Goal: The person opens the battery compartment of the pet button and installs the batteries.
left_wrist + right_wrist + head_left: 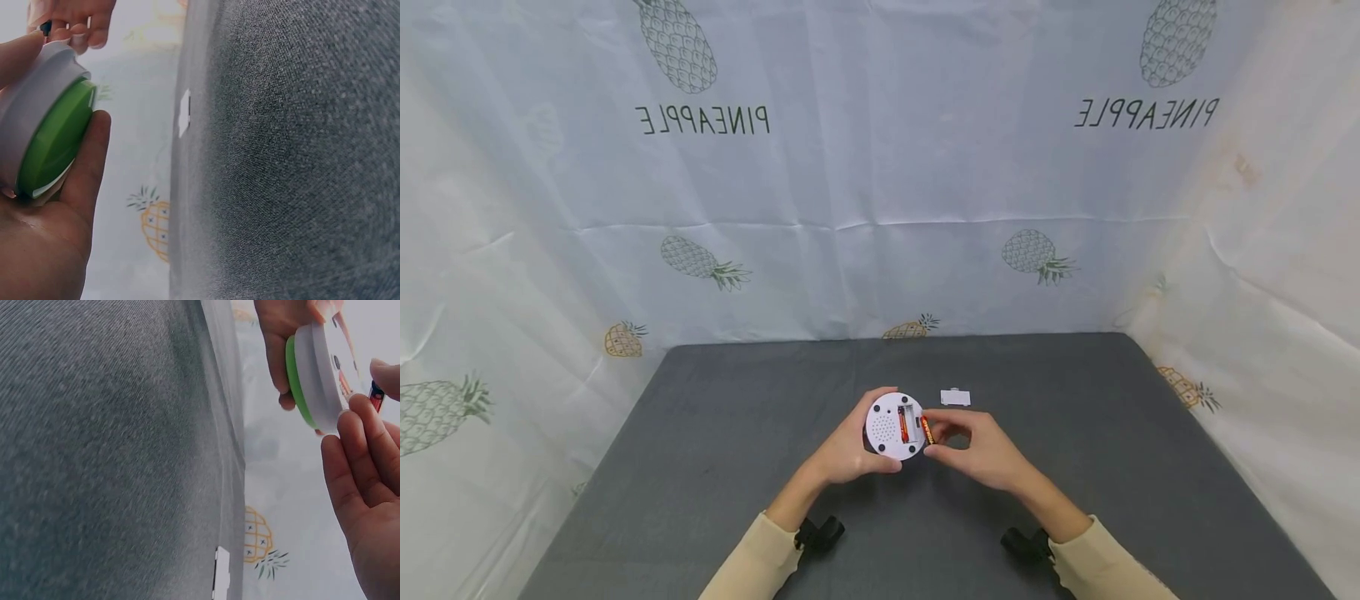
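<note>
My left hand (847,446) grips a round white device (883,427) by its edge, its underside facing up with small dark feet, speaker holes and an uncovered battery slot. One red battery (903,423) lies in that slot; the bay beside it holds none. Seen from the left wrist, the device's other face is green (59,137). My right hand (981,450) pinches a second red and black battery (928,431) between thumb and finger, right at the device's edge. In the right wrist view only part of this battery (376,397) shows between the fingers.
A small white battery cover (955,397) lies on the dark grey table (760,400), behind and right of the device. White cloth with pineapple prints (850,167) hangs behind the table and along both sides.
</note>
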Demonstrator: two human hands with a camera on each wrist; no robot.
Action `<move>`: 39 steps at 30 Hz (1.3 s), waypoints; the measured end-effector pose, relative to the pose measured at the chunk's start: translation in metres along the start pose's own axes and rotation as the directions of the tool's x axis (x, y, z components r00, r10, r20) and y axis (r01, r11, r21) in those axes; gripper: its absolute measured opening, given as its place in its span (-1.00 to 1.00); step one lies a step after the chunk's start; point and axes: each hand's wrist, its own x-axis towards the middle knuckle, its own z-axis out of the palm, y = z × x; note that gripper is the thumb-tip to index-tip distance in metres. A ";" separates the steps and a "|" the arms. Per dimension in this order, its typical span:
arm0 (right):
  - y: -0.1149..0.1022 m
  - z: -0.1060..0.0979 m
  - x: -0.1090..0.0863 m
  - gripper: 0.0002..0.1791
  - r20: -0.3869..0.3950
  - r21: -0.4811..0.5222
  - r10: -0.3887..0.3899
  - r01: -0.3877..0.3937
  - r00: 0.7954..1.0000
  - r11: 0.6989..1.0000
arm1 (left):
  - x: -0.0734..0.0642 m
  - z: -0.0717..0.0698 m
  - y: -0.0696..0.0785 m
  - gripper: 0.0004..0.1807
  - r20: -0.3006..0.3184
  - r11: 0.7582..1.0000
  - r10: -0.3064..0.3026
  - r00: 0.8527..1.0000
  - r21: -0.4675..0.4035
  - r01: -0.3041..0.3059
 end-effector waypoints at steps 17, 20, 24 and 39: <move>-0.006 0.015 0.008 -0.50 -0.027 -0.200 -0.101 0.094 0.994 0.975 | 0.000 0.001 -0.001 0.08 0.007 1.000 0.028 1.000 0.003 -0.028; -0.005 0.017 0.008 -0.50 -0.062 -0.189 -0.067 0.055 0.996 0.980 | 0.000 0.001 -0.001 0.09 0.008 1.000 0.026 1.000 0.003 -0.026; -0.002 0.018 0.010 -0.42 -0.117 -0.134 0.005 -0.021 0.993 0.991 | 0.000 0.001 0.000 0.09 0.004 1.000 0.023 1.000 0.005 -0.023; -0.003 0.023 0.020 -0.35 0.037 0.317 0.373 -0.365 0.927 0.875 | 0.001 0.002 0.001 0.08 -0.006 0.998 0.043 0.999 -0.037 -0.043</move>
